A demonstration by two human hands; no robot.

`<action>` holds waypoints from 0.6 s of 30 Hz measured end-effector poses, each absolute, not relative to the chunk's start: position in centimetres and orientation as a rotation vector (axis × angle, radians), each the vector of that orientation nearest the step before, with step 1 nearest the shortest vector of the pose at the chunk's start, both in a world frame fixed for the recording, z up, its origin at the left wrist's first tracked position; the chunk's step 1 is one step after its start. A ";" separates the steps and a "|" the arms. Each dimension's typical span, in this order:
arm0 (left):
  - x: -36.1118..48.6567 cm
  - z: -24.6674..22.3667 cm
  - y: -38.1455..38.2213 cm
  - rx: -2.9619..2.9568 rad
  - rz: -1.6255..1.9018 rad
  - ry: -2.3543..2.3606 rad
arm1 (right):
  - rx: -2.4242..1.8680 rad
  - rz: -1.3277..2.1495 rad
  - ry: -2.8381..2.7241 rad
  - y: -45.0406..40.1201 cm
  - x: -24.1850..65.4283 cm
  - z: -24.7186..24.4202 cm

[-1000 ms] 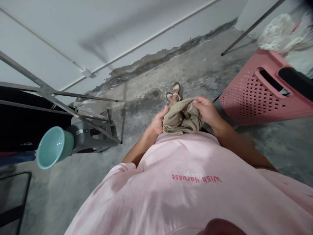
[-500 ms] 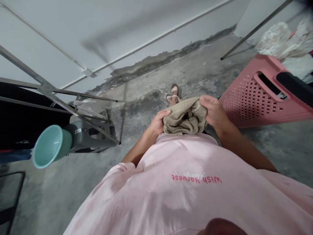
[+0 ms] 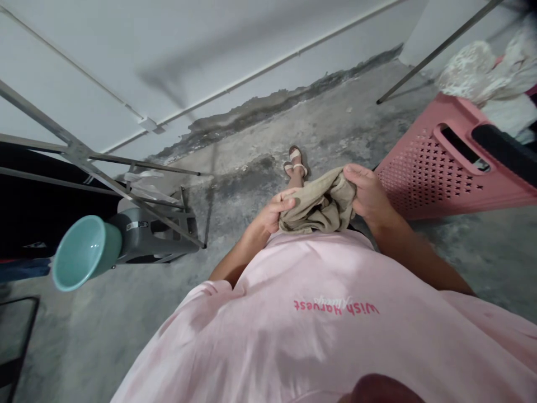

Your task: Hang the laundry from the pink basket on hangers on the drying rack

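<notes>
A crumpled khaki garment (image 3: 319, 207) is held in front of my waist, its upper edge stretched between both hands. Its kind is hard to make out, as the cloth is bunched into folds with a dark opening in the middle. On its left side my left hand (image 3: 277, 211) is closed, the thumb lying on top of the fabric. My right hand (image 3: 366, 190) pinches the upper right edge, thumb above and fingers behind the cloth. The lower part of the garment rests close against my pink shirt (image 3: 327, 280).
At the right stands a pink perforated laundry basket (image 3: 423, 173) heaped with white lacy cloth (image 3: 470, 73). On the left, a turquoise basin (image 3: 84, 252) sits against a grey plastic stool (image 3: 138, 235), beside a metal rack (image 3: 79, 151) with dark clothes. A wall (image 3: 210, 50) runs ahead.
The garment's upper edge sags and folds more near my left hand, whose thumb has shifted slightly on the cloth. My right hand keeps its hold.
</notes>
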State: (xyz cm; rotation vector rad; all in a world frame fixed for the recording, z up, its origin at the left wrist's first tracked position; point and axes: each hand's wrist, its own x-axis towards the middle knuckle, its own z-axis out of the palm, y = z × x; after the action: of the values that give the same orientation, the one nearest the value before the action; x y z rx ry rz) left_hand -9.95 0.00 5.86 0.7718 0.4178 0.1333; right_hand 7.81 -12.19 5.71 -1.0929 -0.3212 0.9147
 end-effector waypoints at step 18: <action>-9.9 5.5 0.0 0.694 0.150 0.566 | -1.541 -0.197 -1.384 -13.6 7.5 7.0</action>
State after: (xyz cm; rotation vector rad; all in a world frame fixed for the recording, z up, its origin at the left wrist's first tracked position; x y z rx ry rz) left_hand -9.92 -0.03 5.50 0.6939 0.5663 0.1500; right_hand 7.49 -13.60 6.96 -1.5409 -1.3839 -0.1973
